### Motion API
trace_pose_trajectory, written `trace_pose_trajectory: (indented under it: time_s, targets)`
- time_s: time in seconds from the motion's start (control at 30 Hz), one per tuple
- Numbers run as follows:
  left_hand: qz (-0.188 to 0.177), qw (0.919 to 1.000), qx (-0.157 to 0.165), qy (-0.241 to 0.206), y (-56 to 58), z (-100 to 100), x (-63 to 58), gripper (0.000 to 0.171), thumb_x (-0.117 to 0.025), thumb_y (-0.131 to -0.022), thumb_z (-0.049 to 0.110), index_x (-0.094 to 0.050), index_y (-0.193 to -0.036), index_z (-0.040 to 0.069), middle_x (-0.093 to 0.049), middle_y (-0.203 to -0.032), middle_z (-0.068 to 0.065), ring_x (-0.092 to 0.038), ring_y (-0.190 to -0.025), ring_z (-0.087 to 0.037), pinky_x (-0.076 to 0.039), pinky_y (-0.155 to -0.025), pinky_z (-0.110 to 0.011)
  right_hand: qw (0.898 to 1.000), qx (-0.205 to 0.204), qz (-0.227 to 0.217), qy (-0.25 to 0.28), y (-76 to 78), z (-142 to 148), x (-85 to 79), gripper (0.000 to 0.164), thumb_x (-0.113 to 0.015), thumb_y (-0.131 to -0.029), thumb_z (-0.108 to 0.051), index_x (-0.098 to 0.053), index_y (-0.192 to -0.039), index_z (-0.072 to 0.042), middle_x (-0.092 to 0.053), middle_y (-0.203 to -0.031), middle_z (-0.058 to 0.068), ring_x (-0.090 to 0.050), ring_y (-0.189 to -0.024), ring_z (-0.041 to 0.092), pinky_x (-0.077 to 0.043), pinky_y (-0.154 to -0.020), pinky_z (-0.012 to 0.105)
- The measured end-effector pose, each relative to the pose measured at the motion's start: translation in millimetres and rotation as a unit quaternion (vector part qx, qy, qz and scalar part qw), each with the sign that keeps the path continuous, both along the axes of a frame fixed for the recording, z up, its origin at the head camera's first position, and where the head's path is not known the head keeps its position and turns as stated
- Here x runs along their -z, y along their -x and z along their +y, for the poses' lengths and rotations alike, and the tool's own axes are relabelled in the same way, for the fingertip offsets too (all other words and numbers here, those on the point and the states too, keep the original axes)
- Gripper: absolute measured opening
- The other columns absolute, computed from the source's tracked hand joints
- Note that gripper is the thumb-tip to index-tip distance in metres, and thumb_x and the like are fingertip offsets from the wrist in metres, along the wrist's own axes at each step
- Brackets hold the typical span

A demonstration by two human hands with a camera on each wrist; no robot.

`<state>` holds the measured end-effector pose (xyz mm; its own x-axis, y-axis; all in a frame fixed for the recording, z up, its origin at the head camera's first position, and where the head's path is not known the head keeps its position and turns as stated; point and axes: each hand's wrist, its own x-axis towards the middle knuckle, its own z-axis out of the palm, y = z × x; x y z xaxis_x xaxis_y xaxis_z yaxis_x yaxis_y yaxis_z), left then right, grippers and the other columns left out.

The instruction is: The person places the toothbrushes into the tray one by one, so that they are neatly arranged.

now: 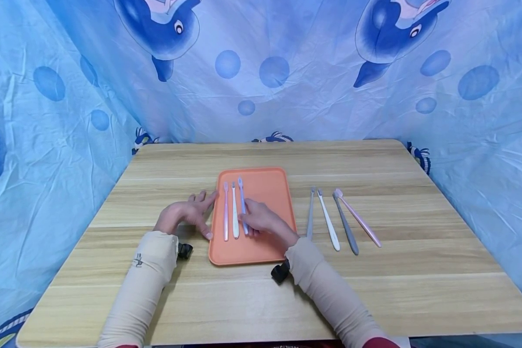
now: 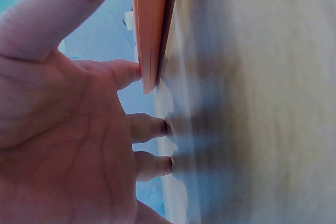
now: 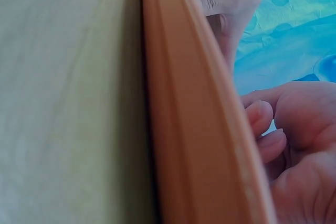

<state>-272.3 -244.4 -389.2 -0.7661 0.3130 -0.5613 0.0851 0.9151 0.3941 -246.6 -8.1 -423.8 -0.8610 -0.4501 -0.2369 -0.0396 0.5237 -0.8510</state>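
An orange tray [image 1: 267, 188] lies on the table with three toothbrushes side by side in its left half: a pink toothbrush [image 1: 226, 217], a white toothbrush [image 1: 235, 217] and a blue toothbrush [image 1: 241, 188]. My right hand [image 1: 263, 220] reaches over the tray and pinches the blue toothbrush by its handle; the tray's wall [image 3: 194, 108] hides that toothbrush in the right wrist view. With fingers spread, my left hand [image 2: 79, 124] touches the tray's left edge, thumb and index finger against it, other fingertips down on the tabletop.
Right of the tray, several toothbrushes lie on the wooden table [image 1: 417, 280]: a grey-blue toothbrush [image 1: 311, 210], a white toothbrush [image 1: 329, 222], a dark grey toothbrush [image 1: 347, 227] and a pink toothbrush [image 1: 360, 220]. A blue dolphin-print curtain [image 1: 313, 111] surrounds the table's back and sides.
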Motion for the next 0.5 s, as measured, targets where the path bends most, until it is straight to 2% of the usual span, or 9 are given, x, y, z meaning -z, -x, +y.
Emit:
trace_pose_trajectory:
  time_s: [0.3, 0.5]
  targets:
    - [0.000, 1.0000, -0.001, 0.001, 0.6, 0.5, 0.6, 0.146, -0.092, -0.060, 0.050, 0.008, -0.162, 0.022, 0.017, -0.167, -0.022, 0.017, -0.151, -0.053, 0.001, -0.117, -0.076, 1.000, 0.002, -0.004, -0.020, 2.1, -3.2, 1.1, 0.031, -0.052, -0.104, -0.019, -0.048, -0.131, -0.003, -0.060, -0.058, 0.005, -0.055, -0.041, 0.013, -0.045, -0.037, 0.022]
    - [-0.002, 1.0000, -0.003, 0.000, -0.3, 1.4, -0.2, 0.146, -0.092, -0.060, 0.050, 0.009, -0.162, 0.023, 0.018, -0.167, -0.022, 0.018, -0.151, -0.053, 0.002, -0.117, -0.076, 0.999, 0.002, 0.009, -0.035, 2.3, -4.7, 2.0, 0.025, -0.054, -0.103, -0.019, -0.049, -0.123, -0.004, -0.060, -0.057, 0.005, -0.056, -0.042, 0.013, -0.047, -0.038, 0.023]
